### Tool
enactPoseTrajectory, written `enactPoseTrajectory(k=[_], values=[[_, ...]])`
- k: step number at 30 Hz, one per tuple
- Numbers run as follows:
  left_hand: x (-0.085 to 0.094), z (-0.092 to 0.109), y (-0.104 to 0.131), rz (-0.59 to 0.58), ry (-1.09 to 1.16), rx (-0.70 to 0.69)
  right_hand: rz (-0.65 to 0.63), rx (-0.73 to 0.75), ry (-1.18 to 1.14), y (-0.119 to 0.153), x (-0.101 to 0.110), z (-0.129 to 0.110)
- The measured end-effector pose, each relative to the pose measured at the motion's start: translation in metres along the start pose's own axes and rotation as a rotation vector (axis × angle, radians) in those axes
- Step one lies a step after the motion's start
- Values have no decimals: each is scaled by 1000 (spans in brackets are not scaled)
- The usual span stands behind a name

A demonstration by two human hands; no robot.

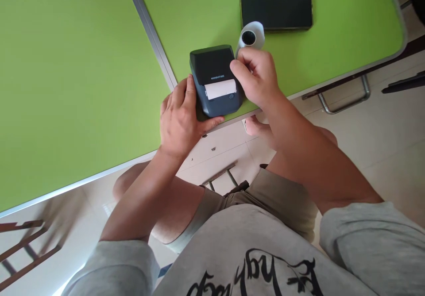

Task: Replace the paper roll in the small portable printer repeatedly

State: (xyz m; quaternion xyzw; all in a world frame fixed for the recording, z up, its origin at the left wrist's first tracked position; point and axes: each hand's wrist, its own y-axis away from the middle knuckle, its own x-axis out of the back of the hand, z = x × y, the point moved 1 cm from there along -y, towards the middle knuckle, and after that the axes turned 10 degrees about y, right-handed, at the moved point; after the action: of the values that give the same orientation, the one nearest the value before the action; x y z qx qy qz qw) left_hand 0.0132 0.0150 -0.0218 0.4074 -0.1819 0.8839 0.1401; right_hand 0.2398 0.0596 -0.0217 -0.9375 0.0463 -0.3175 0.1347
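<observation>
The printer (212, 63) sat on the green surface (83, 88) close to its front edge, 1 white label (221, 89) sticking out of its slot. The left hand (179, 125) cupped the printer's near left corner, fingers along the side and thumb across the front, partly spread but holding it. The right hand (257, 74) was at the printer's right side, its fingers curled nearly closed; whether they gripped anything I could not tell. Behind that hand were a white roll (260, 32) and a phone (279, 10).
</observation>
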Motion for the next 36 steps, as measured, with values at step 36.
enactPoseTrajectory(k=[36], values=[[24,7,-7,-44,198,33,-13,78,88,-27,40,-60]])
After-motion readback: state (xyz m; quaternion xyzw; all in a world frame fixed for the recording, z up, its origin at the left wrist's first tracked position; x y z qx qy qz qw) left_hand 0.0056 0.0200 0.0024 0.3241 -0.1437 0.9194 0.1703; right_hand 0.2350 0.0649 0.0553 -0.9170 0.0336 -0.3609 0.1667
